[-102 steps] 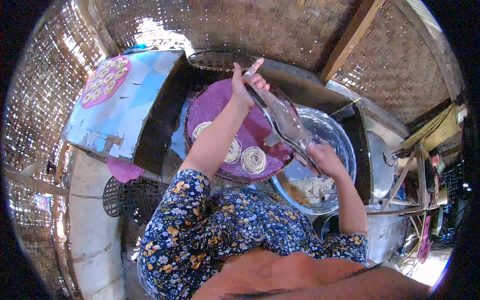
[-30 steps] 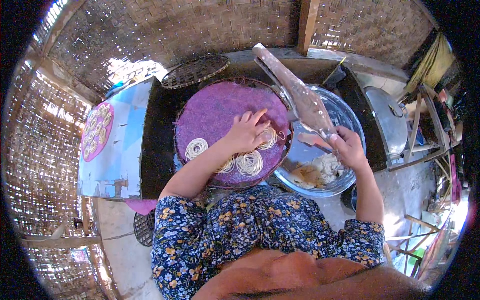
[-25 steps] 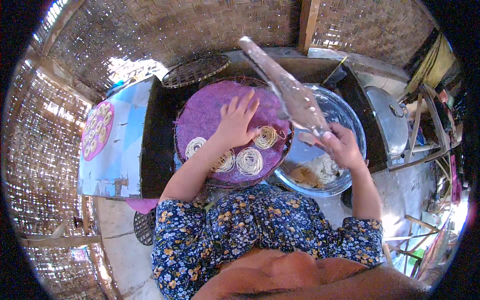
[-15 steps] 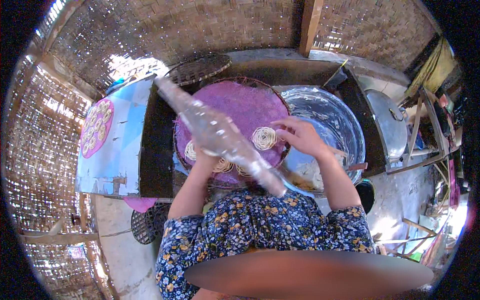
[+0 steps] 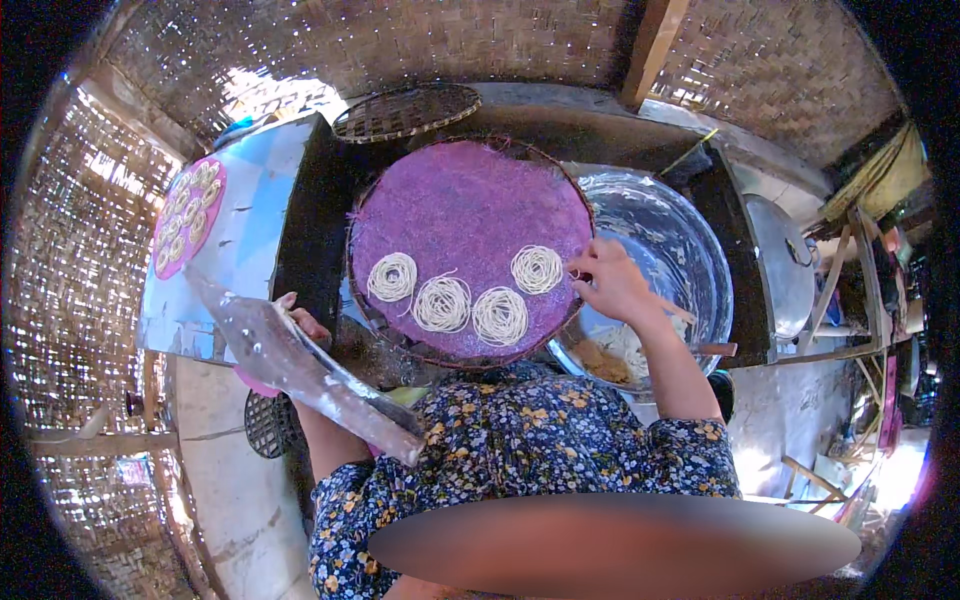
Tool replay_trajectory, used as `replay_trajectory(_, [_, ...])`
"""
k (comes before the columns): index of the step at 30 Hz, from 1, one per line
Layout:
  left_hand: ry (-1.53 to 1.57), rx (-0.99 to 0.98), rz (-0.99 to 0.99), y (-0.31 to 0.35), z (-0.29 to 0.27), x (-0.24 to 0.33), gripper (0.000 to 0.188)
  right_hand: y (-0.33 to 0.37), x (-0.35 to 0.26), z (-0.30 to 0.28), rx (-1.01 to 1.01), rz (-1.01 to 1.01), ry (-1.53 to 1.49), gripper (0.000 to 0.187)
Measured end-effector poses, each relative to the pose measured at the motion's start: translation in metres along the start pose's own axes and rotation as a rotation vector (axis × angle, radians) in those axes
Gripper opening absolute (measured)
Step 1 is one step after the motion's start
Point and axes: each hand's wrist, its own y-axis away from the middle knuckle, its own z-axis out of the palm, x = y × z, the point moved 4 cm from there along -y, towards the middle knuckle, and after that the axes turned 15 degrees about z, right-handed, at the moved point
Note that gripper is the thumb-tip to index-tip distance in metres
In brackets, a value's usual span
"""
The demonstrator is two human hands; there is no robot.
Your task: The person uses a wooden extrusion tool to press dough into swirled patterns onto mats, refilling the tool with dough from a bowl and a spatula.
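The left hand (image 5: 312, 325) grips a long brown, white-smeared tool (image 5: 280, 352) left of the round purple-covered tray (image 5: 460, 200). The right hand (image 5: 612, 278) — fingertips drawn together, any pinch unclear — is at the tray's right rim, beside a pale coiled noodle nest (image 5: 537, 270).

One tray (image 5: 470, 205) holds four noodle coils (image 5: 500, 318) beside one basin (image 5: 692, 243).

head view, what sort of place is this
Probably a home kitchen or food workshop with woven walls: four coils of noodle-like strands lie on a round purple-topped tray, and a metal basin beside it holds a pale doughy mass.
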Motion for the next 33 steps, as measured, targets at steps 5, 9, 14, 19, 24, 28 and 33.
replay_trajectory(5, [0.079,0.101,-0.003,0.002,0.008,0.006,0.049,0.005,0.005,-0.008,0.023,-0.14,-0.094,0.018])
replay_trajectory(9, [-0.164,0.127,0.042,0.004,0.014,0.005,0.05,0.003,0.009,-0.015,0.112,-0.037,-0.113,0.02])
replay_trajectory(14, [-0.508,0.294,0.108,0.003,0.036,0.01,0.051,-0.004,0.011,-0.002,0.08,-0.042,-0.063,0.019])
replay_trajectory(19, [-0.281,0.252,0.064,0.003,0.036,0.01,0.054,0.008,0.011,-0.016,-0.022,-0.118,-0.193,0.016])
replay_trajectory(24, [-0.367,0.034,0.075,0.018,0.017,0.02,0.056,0.047,0.039,-0.047,-0.268,-0.022,-0.762,0.014])
replay_trajectory(28, [-0.296,0.037,0.097,0.011,0.03,0.019,0.056,0.077,0.113,0.016,-0.356,0.036,-0.93,0.018])
replay_trajectory(33, [-0.498,0.345,0.034,0.009,0.014,-0.003,0.04,0.082,0.105,0.027,-0.317,0.118,-0.078,0.031])
